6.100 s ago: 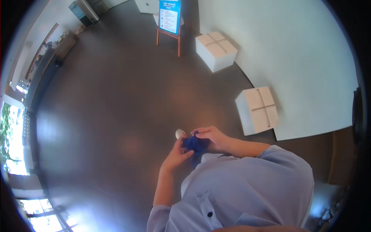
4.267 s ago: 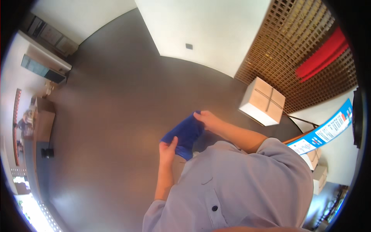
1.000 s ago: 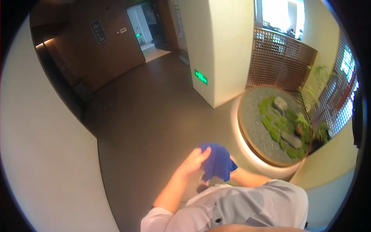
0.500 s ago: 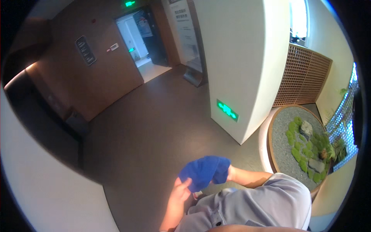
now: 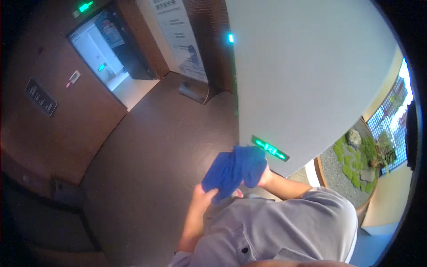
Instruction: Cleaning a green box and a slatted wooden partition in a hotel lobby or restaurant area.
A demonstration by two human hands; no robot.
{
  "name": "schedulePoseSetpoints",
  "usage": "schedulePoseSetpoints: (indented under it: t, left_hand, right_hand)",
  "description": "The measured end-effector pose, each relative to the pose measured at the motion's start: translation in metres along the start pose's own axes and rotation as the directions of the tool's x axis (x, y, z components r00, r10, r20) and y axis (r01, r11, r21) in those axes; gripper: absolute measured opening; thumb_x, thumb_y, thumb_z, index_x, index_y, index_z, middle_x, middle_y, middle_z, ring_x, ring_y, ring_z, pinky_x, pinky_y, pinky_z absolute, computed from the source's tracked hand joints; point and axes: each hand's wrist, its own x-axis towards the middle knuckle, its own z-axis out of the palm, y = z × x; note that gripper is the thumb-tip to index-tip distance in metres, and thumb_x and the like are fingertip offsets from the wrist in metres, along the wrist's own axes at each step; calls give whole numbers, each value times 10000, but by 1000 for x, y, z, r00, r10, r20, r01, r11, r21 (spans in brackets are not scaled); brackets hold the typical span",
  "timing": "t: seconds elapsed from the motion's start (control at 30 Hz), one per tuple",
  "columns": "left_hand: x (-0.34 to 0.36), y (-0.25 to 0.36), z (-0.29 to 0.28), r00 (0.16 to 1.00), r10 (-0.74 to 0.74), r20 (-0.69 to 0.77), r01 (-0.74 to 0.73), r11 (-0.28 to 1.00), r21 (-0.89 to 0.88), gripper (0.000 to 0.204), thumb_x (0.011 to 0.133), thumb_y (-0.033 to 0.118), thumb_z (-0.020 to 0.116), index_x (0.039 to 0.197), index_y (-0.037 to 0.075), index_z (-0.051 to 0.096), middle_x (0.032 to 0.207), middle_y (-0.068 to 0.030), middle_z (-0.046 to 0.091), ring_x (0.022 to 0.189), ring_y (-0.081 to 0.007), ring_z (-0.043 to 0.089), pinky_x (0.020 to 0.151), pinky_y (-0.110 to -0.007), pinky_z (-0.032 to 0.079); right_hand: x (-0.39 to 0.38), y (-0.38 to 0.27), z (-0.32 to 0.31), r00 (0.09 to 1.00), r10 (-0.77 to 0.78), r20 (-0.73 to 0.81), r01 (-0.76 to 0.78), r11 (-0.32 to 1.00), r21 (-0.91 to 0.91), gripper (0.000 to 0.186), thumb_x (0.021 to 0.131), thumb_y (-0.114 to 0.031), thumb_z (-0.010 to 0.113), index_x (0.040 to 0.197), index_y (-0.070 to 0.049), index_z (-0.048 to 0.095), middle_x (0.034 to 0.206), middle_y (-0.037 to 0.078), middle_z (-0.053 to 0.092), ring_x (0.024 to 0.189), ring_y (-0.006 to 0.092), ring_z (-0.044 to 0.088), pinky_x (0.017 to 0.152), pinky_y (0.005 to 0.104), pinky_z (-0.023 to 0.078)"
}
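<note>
A blue cloth (image 5: 233, 169), creased and folded over itself, is stretched between my two hands in front of my body. My left hand (image 5: 205, 196) grips its lower left edge, with the thumb on top of the fabric. At the right side, my right hand (image 5: 266, 175) is closed on the other edge; most of its fingers are hidden behind the cloth.
Close ahead on the right stands a white pillar (image 5: 307, 80) bearing a lit green exit sign (image 5: 270, 148). Beyond it is a round moss planter (image 5: 331, 171). A standing banner (image 5: 180, 38) and an open doorway (image 5: 104, 58) are farther off across the dark floor (image 5: 147, 155).
The view has shifted; the pillar and banner look nearer and the doorway sits farther left. Both hands and the cloth are higher in the picture, and the cloth shows more creases.
</note>
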Motion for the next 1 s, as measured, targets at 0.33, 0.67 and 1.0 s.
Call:
schedulePoseSetpoints:
  t: [0.33, 0.67, 1.0]
  left_hand:
    - [439, 124, -206, 989, 126, -74, -122, 991, 56, 285, 935, 48, 684, 1190, -43, 595, 1039, -85, 678, 946, -132, 632, 853, -275, 498]
    - [824, 267, -192, 626, 465, 626, -729, 634, 258, 362, 915, 109, 692, 1248, -23, 638, 1163, -166, 664, 1162, -265, 586, 970, -338, 473]
    - [1112, 331, -106, 621, 168, 765, -612, 714, 340, 262, 975, 203, 661, 1108, -20, 697, 1024, -120, 739, 974, -194, 697, 901, -325, 525]
  right_hand:
    - [489, 78, -58, 960, 254, 118, -82, -147, 986, 490, 972, -537, 502, 1139, -110, 675, 1196, 130, 685, 1147, 332, 625, 1051, 562, 432]
    - [732, 82, -204, 735, 385, -558, 401, 416, 816, 217, 985, -176, 577, 1165, -80, 650, 1142, 129, 705, 1025, 263, 698, 948, 447, 565]
    - [765, 7, -461, 382, -41, -923, 770, 567, 293, 362, 1030, -318, 488, 1252, -56, 603, 1226, 144, 678, 1108, 289, 666, 1011, 475, 524]
